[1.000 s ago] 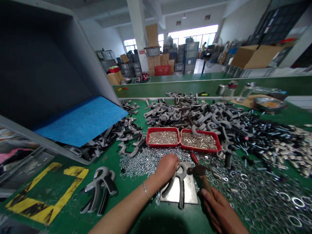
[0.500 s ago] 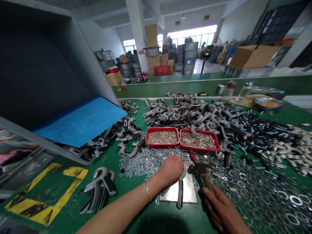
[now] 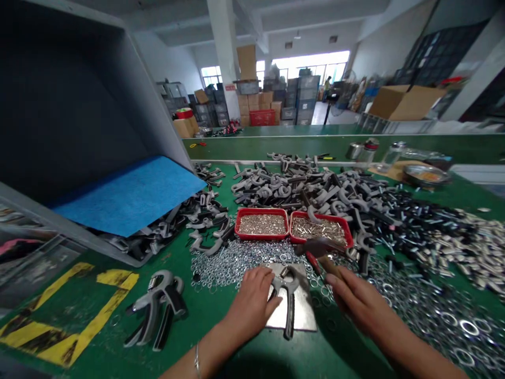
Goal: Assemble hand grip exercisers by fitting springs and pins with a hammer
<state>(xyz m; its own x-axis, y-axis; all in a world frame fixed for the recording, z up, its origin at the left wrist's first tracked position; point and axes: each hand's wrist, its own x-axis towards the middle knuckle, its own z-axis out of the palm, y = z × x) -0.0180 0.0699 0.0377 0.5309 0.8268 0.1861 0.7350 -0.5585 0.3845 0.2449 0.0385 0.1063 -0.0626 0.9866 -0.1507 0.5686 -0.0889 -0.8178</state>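
My left hand (image 3: 252, 302) is closed on a grey and black hand gripper (image 3: 289, 295) that lies on a small steel plate (image 3: 302, 310) on the green table. My right hand (image 3: 353, 300) is wrapped round the wooden handle of a hammer (image 3: 315, 247), raised and blurred, with its head above the front edge of the right red tray (image 3: 320, 229). Red-handled pliers (image 3: 313, 261) lie just beyond the plate. Two finished hand grippers (image 3: 158, 305) rest to the left.
Two red trays (image 3: 262, 224) hold small metal parts. Steel rings (image 3: 232, 260) and washers (image 3: 445, 316) are strewn around. Grey handle parts (image 3: 300, 184) pile behind. A tilted grey bin (image 3: 79, 121) with blue lining (image 3: 130, 195) stands left. Jars and a bowl (image 3: 426, 173) sit far right.
My right hand has lifted the hammer up and away from the plate. My left hand has slid back toward me along the hand gripper, uncovering its top.
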